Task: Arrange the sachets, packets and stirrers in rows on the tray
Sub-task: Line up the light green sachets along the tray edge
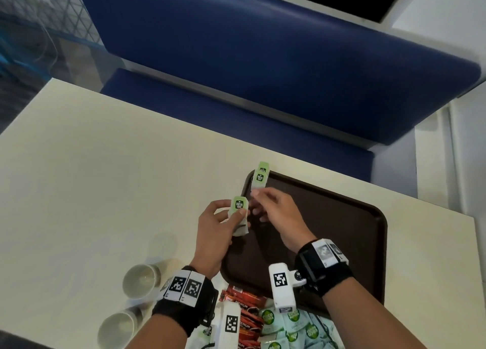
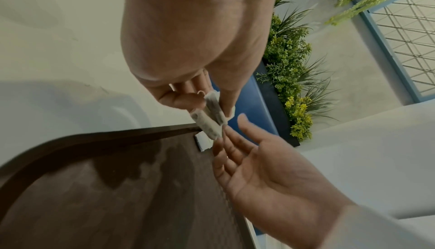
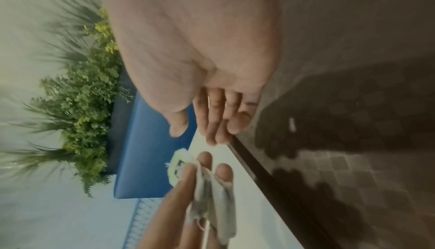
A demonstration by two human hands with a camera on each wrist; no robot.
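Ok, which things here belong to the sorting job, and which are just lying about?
Job:
- dark brown plastic tray
- green-tagged tea bags in left hand
- two green-tagged tea bags at tray corner
- red packets
- pale green sachets

Lying about:
- two white paper cups

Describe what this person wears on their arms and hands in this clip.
Both hands, left hand and right hand, are bare, forearms unsleeved. Each wrist carries a black strap with white blocks printed with black square-patterned tags. A white camera housing juts from the right strap.
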